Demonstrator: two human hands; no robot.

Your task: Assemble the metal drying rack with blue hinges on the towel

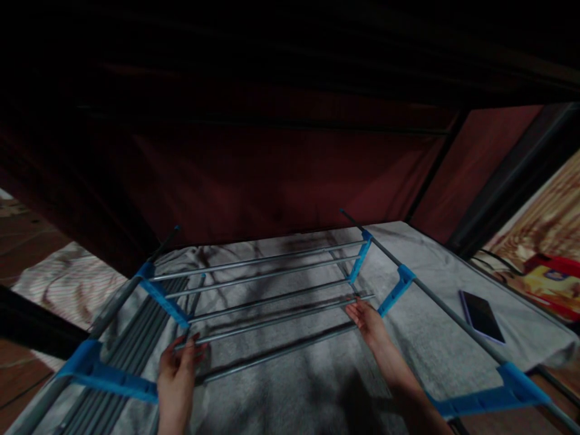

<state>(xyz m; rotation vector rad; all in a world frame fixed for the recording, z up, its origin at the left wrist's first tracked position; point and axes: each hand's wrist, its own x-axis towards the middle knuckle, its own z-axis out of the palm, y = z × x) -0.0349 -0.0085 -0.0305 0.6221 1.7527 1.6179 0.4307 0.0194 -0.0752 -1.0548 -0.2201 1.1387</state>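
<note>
A grey metal tube (pixel 272 324) lies crosswise between my two hands. My left hand (pixel 176 368) pinches it near its left end, and my right hand (pixel 364 317) has its fingers closed at the right end. Around them is a partly assembled rack of grey tubes with blue plastic brackets. Several crossbars, among them the upper bar (pixel 267 261), span the far left bracket (pixel 164 296) and the far right bracket (pixel 361 257). Close to my left hand sits the near left bracket (pixel 106 371); another blue bracket (pixel 396 290) stands just right of my right hand.
Several loose grey tubes (pixel 129 350) lie side by side on the left of the grey cloth (pixel 281 386). A phone (pixel 483 315) rests on the cloth at right, near a red and yellow packet (pixel 555 281). Dark furniture with a red panel (pixel 281 181) rises behind.
</note>
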